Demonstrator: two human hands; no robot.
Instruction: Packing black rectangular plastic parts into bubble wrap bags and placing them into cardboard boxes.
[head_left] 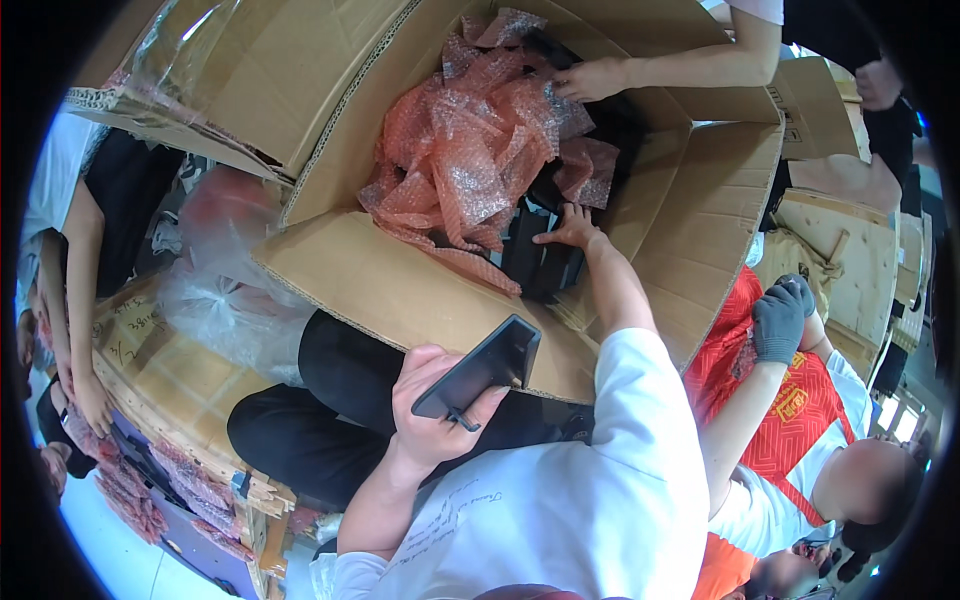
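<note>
My left hand (432, 405) grips a flat black rectangular part (483, 366) over the near flap of a large cardboard box (380, 285). My right hand (572, 228) reaches into the box and rests on a stack of black parts (535, 258) lying under pink bubble wrap (470, 150). Another person's hand (590, 78) reaches into the box from the far side and touches the bubble wrap.
A person in a red apron with a grey glove (778, 320) stands at the right. Another person's arm (75, 300) hangs at the left beside a wooden pallet (170, 390). Clear plastic film (215, 300) lies left of the box. More cardboard (850, 260) sits at right.
</note>
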